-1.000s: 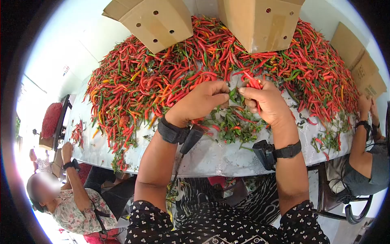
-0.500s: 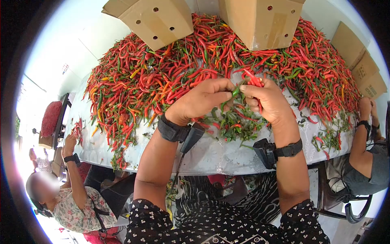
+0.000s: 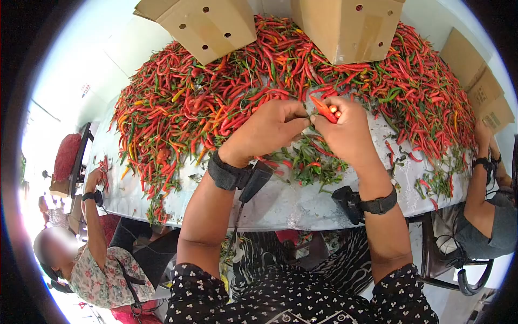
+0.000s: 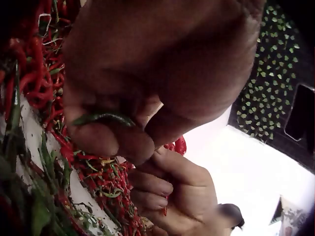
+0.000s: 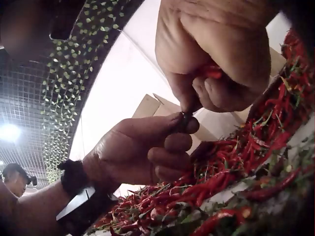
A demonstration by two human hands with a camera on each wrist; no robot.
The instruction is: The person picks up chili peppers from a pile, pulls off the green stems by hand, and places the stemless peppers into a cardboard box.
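Wearing a black top (image 3: pixel 302 303) with white motifs, and a black camera (image 3: pixel 256 178) on each wrist. Clasping red chillies (image 3: pixel 325 111) with the curled fingers of the right grip (image 3: pixel 346 131), with one pod poking out past the thumb. Curling the left grip (image 3: pixel 264 129) round a slim green piece (image 4: pixel 104 118), chilli or stalk, hard to tell which. Touching both grips together at the fingertips, above the pale surface (image 3: pixel 264 209) and near leafy green scraps (image 3: pixel 315 170). Facing a broad chilli heap (image 3: pixel 183 97) just beyond, mostly red, with green, orange and yellow mixed in, spread across much of the surface. Flanked by a person in a floral shirt (image 3: pixel 117 278) on the left and a person in grey (image 3: pixel 488 222) on the right. Backed by two cardboard boxes (image 3: pixel 210 27) with round holes at the far side of the heap, and by more cardboard (image 3: pixel 490 97) on the far right
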